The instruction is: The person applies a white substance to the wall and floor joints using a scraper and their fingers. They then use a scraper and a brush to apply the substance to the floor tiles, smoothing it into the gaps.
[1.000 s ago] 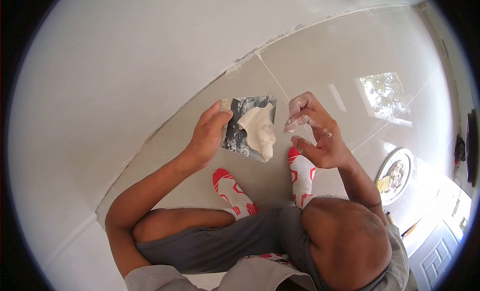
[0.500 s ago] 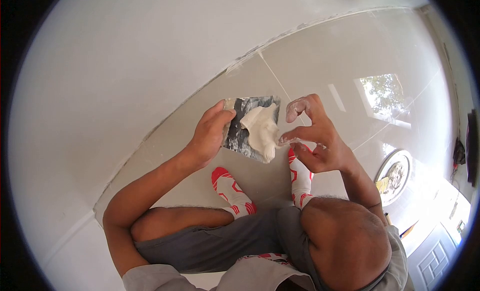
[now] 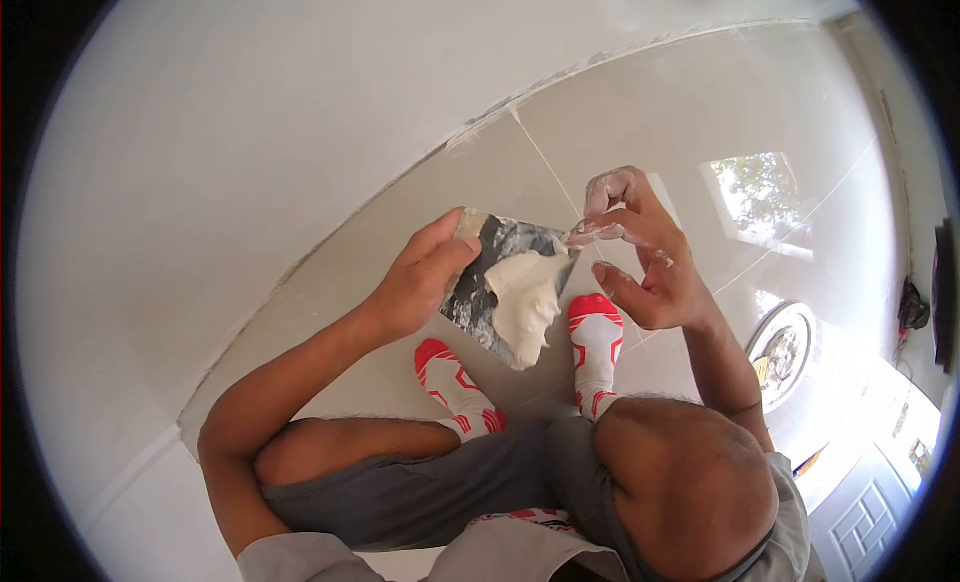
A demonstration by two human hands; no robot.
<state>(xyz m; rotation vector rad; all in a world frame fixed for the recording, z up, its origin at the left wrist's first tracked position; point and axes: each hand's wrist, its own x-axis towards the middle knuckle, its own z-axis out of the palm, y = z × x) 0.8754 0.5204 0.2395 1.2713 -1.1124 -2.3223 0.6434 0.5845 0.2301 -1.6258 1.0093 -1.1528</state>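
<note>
My left hand point(image 3: 427, 272) is closed around the left edge of a flat, dark, smeared board point(image 3: 477, 300), thumb on top. A thick mound of white putty point(image 3: 525, 294) lies over the board's right half and hangs to its lower corner. At the board's upper right corner is my right hand point(image 3: 645, 247), its fingers bent and apart, coated with white paste. One fingertip touches the putty's edge there. No tool shows in the right hand.
Below the board are my feet in white and red socks point(image 3: 597, 347) on glossy floor tiles point(image 3: 700, 112). A white wall point(image 3: 250, 132) rises at the left, meeting the floor along a rough seam. A round bucket point(image 3: 782, 354) with whitish contents stands at the right.
The board has tilted, its right end turning downward. My right hand has moved up to the board's upper right corner, and the putty's edge there is drawn into a small peak.
</note>
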